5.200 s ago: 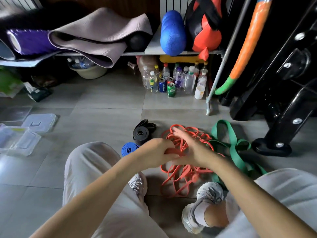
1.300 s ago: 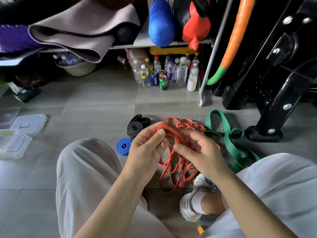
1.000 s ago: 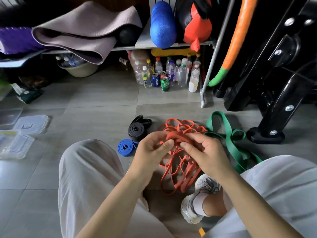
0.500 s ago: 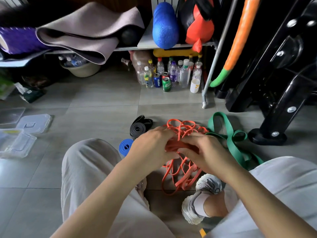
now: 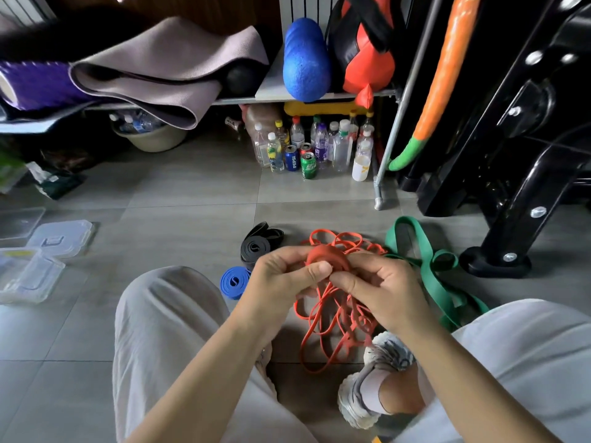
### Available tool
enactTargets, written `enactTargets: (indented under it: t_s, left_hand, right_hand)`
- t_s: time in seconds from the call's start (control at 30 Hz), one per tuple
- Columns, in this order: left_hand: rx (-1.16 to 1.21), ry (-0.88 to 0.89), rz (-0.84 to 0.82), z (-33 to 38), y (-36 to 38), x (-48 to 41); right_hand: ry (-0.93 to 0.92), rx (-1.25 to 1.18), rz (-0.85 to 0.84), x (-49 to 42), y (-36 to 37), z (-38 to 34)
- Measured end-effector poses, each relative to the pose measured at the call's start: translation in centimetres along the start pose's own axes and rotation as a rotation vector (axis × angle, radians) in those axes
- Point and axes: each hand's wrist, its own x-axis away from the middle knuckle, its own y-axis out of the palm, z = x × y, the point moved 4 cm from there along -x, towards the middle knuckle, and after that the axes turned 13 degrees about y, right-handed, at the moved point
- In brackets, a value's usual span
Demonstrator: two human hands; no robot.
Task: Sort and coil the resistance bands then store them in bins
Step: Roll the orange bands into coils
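Between both hands I hold a partly wound coil of the orange band (image 5: 323, 255), above the floor. My left hand (image 5: 284, 276) grips the coil with its thumb across the front. My right hand (image 5: 380, 286) pinches the band beside it. The loose rest of the orange band (image 5: 329, 327) trails down in a tangle between my feet. A coiled black band (image 5: 257, 247) and a coiled blue band (image 5: 235, 281) lie on the tiles to the left. An uncoiled green band (image 5: 425, 266) sprawls to the right.
Clear plastic bins (image 5: 28, 274) and a lid (image 5: 62, 236) sit on the floor at far left. Several bottles and cans (image 5: 307, 151) stand under a shelf (image 5: 287, 95) holding mats and a blue roller. A black machine base (image 5: 495, 260) is at right. My knees frame the work area.
The coil has been turned and lifted a little between my hands, with more orange band wound onto it. The black, blue and green bands have not moved.
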Motion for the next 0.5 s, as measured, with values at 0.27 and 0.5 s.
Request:
enactTargets:
  t_s: [0.27,0.5]
  left_hand:
    - [-0.986,0.253,-0.323,3.2,-0.3,-0.5]
    - [-0.684,0.243,-0.092,4.4,-1.2,-1.3]
  right_hand:
    - [-0.087,0.455,-0.113,-0.4,0.1,0.1]
    - [-0.062,0.327,-0.036,-1.5,-0.7,-0.8]
